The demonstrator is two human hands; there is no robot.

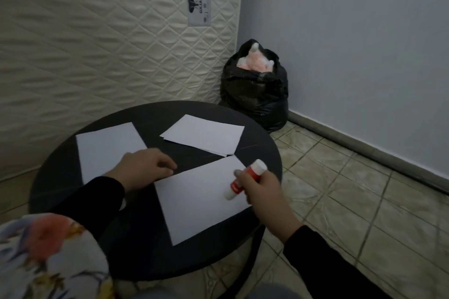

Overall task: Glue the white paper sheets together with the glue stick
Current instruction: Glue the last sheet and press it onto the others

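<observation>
On the round dark surface [60,177] lie three lots of white paper. The right hand [261,188] has its grip closed around the red-and-white glue stick [245,181], above the nearest sheet [199,204]. The left hand [145,167], fingers loosely curled and holding nothing, rests at this sheet's upper left edge.

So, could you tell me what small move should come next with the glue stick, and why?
Probably draw the red-and-white glue stick in the right hand along the near white paper sheet, since its lower end already meets the sheet and the left hand pins the corner.
</observation>
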